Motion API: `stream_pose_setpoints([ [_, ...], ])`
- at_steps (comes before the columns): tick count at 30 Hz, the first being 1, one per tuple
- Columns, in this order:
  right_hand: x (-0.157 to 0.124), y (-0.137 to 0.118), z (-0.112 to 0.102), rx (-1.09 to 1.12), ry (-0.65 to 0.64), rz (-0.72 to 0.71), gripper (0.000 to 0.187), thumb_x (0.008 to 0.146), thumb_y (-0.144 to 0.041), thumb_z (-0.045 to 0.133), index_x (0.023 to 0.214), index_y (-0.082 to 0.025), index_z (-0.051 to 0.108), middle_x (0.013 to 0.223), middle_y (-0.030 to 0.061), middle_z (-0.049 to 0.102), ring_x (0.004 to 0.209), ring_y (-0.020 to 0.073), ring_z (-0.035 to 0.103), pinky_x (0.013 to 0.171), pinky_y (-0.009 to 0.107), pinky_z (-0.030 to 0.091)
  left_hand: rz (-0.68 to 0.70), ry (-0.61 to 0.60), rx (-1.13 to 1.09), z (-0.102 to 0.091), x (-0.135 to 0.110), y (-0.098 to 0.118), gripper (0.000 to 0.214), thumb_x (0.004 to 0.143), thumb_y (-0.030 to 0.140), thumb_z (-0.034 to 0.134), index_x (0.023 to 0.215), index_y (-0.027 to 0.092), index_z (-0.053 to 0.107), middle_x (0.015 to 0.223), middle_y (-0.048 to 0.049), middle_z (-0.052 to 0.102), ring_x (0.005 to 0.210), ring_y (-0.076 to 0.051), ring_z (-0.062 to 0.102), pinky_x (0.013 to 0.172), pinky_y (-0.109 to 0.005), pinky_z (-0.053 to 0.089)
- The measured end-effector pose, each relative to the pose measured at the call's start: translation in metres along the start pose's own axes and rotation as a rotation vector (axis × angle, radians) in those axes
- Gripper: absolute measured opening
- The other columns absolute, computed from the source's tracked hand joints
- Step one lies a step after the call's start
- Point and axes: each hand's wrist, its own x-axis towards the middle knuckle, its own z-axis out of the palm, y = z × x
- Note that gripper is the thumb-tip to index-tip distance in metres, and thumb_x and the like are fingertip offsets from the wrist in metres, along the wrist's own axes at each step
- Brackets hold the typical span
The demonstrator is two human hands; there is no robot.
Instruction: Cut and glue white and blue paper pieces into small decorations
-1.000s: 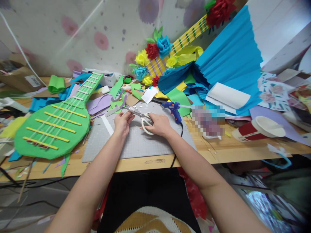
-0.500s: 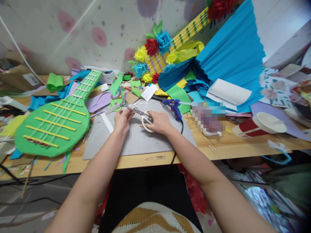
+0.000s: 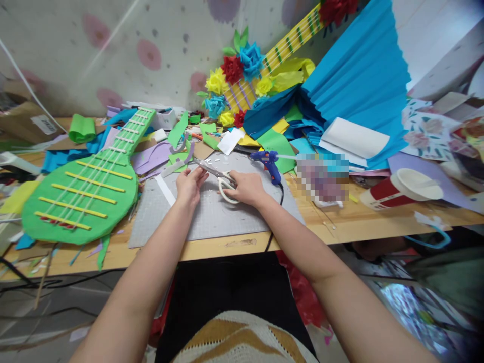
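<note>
Scissors (image 3: pixel 220 174) in R hand (image 3: pixel 247 188), fingers round handles; blades run fwd-left to nr L hand (image 3: pixel 190 187), half-curled, poss. pinching sth. tiny, can't tell.

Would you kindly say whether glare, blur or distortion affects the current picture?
Head view: a pale streak, perhaps glare, crosses the wall; head view: the cup looks stretched, probably by the lens; head view: the scissors fairly sharp, the lower-right corner blurry; head view: pixelation covers something beside the glue gun.

Both arms (image 3: pixel 149 267) forward, fingers (image 3: pixel 196 176) bent.
</note>
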Motion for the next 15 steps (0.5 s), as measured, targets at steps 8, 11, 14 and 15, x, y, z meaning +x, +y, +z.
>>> stream_pose_setpoints([
  [8,0.002,0.004,0.002,0.013,0.006,0.033,0.049,0.079,-0.063,0.039,0.096,-0.022,0.059,0.085,0.0056,0.069,0.077,0.0196,0.060,0.059,0.026,0.028,-0.007,-0.007,0.013,0.001,-0.004,0.001,0.036,0.065,0.003,0.063,0.080,0.019,0.034,0.070,-0.0009,0.063,0.069,-0.014,0.066,0.074,-0.029,0.052],
  [11,0.003,0.008,0.001,0.015,0.018,0.112,0.047,0.080,-0.060,0.039,0.098,-0.022,0.059,0.087,0.0067,0.068,0.079,0.0203,0.060,0.060,0.026,0.030,0.000,-0.001,0.046,0.000,-0.004,0.000,0.043,0.063,0.006,0.067,0.084,0.020,0.032,0.073,-0.0021,0.065,0.073,-0.016,0.067,0.073,-0.029,0.052],
  [14,0.005,0.013,0.000,-0.012,0.047,0.201,0.042,0.082,-0.053,0.041,0.100,-0.020,0.058,0.091,0.0096,0.067,0.083,0.0225,0.060,0.062,0.028,0.033,0.034,-0.004,0.099,0.000,-0.003,-0.003,0.046,0.061,0.008,0.069,0.086,0.020,0.031,0.074,-0.0025,0.065,0.072,-0.016,0.067,0.070,-0.029,0.053],
  [15,0.005,0.015,0.001,-0.022,0.049,0.221,0.040,0.082,-0.051,0.042,0.100,-0.019,0.058,0.092,0.0106,0.067,0.084,0.0233,0.060,0.064,0.029,0.034,0.049,-0.005,0.120,0.000,-0.003,-0.003,0.046,0.061,0.009,0.069,0.086,0.020,0.031,0.073,-0.0022,0.065,0.071,-0.016,0.067,0.069,-0.029,0.053],
])
